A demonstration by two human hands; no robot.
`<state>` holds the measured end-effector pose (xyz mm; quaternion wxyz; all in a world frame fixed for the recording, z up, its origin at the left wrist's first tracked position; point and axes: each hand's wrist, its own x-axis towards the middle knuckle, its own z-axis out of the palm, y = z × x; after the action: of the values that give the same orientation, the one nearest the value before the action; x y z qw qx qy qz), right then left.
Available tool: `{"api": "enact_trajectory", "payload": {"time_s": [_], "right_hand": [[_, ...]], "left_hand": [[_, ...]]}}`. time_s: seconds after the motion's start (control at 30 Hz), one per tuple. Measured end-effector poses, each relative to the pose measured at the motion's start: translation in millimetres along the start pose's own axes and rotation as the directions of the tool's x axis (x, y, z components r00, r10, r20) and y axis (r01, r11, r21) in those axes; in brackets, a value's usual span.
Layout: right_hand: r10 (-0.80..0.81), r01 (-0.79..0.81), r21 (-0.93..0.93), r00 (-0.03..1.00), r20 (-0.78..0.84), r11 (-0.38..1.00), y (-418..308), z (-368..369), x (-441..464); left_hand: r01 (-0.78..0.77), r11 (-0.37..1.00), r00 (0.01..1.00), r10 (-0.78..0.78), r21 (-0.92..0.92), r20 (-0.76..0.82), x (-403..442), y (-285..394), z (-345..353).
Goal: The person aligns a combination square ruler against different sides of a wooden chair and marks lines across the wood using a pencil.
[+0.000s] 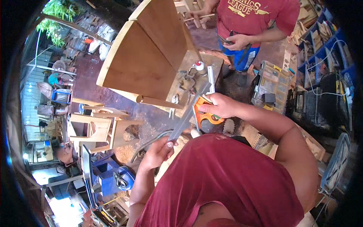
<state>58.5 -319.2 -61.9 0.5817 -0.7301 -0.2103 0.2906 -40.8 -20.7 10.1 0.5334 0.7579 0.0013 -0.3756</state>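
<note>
Orange-framed handsaw, flat metal blade, in hands.

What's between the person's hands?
A flat metal strip runs from the left hand to the orange tool in the right hand, in the head view.

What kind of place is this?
Probably a woodworking shop: there are big joined wooden panels, wooden furniture frames and what look like wood shavings on the floor.
</note>
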Motion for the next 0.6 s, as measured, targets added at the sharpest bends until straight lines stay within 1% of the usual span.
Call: {"api": "enact_trajectory", "payload": {"time_s": [0.03, 0.1, 0.13, 0.17, 0.2, 0.23, 0.3, 0.33, 0.37, 0.4, 0.43, 0.47, 0.5, 0.53, 0.57, 0.6], "right_hand": [[-0.006, 0.006, 0.0, 1.0, 0.002, 1.0, 3.1, 4.9, 1.6], [0.023, -0.029, 0.231, 0.999, 0.03, 0.973, 12.5, 15.4, 7.8], [0.014, -0.018, 0.23, 1.0, 0.015, 0.973, 12.5, 17.9, 8.3], [0.001, -0.027, 0.314, 0.997, 0.083, 0.949, 12.1, 19.6, 8.9], [-0.019, -0.042, 0.396, 0.989, 0.148, 0.917, 11.1, 22.8, 9.3], [-0.027, -0.028, 0.399, 0.991, 0.13, 0.916, 8.9, 26.4, 9.4], [-0.025, -0.036, 0.256, 0.972, 0.232, 0.966, 1.7, 33.6, 9.5], [0.057, -0.113, 0.268, 0.977, 0.208, 0.957, 0.0, 45.1, 9.2], [0.033, -0.061, 0.32, 0.995, 0.092, 0.945, 2.6, 64.4, 10.5], [0.05, -0.061, 0.245, 0.998, 0.048, 0.968, 7.4, 77.3, 14.4], [0.067, -0.066, 0.169, 0.998, 0.004, 0.983, 11.2, 88.3, 17.7], [0.068, -0.065, 0.17, 0.998, -0.013, 0.983, 11.8, 98.4, 19.8], [0.102, -0.087, 0.196, 0.993, -0.067, 0.977, 11.5, 107.8, 21.9], [0.136, -0.107, 0.226, 0.984, -0.118, 0.968, 12.1, 117.2, 24.0], [0.139, -0.106, 0.228, 0.981, -0.134, 0.968, 15.5, 124.4, 26.3], [0.155, -0.097, 0.31, 0.973, -0.168, 0.946, 18.1, 129.2, 28.4]], "left_hand": [[-0.011, 1.0, 1.0, 0.011, 0.003, -0.023, -6.0, 0.7, 0.7], [-0.016, 1.0, 1.0, 0.016, -0.007, -0.018, -14.8, -6.3, 0.1], [-0.015, 1.0, 1.0, 0.015, -0.019, -0.007, -18.5, -11.0, -2.1], [-0.022, 1.0, 1.0, 0.022, -0.003, -0.001, -22.1, -16.5, -4.0], [-0.02, 0.999, 1.0, 0.02, -0.031, -0.006, -26.0, -22.8, -6.0], [-0.018, 0.998, 1.0, 0.018, -0.059, -0.01, -30.1, -25.7, -8.5], [-0.004, 0.999, 0.999, 0.006, 0.051, -0.033, -39.4, -32.3, -14.8], [-0.014, 0.998, 0.999, 0.016, 0.057, -0.033, -44.0, -35.1, -17.0], [-0.021, 0.998, 0.999, 0.023, 0.06, -0.031, -49.5, -38.8, -19.5], [-0.028, 0.997, 0.999, 0.03, 0.074, -0.017, -54.5, -48.7, -25.3], [-0.06, 0.997, 0.998, 0.062, 0.048, -0.032, -57.6, -62.5, -32.7], [-0.093, 0.995, 0.994, 0.094, 0.019, -0.05, -60.2, -76.3, -40.7], [-0.099, 0.995, 0.994, 0.1, 0.027, -0.036, -62.5, -89.0, -49.6], [-0.099, 0.994, 0.99, 0.095, -0.039, -0.104, -64.9, -101.9, -58.4], [-0.104, 0.989, 0.982, 0.085, -0.106, -0.171, -68.1, -112.9, -66.5], [-0.182, 0.982, 0.941, 0.161, -0.046, -0.297, -70.5, -121.3, -70.9]]}}
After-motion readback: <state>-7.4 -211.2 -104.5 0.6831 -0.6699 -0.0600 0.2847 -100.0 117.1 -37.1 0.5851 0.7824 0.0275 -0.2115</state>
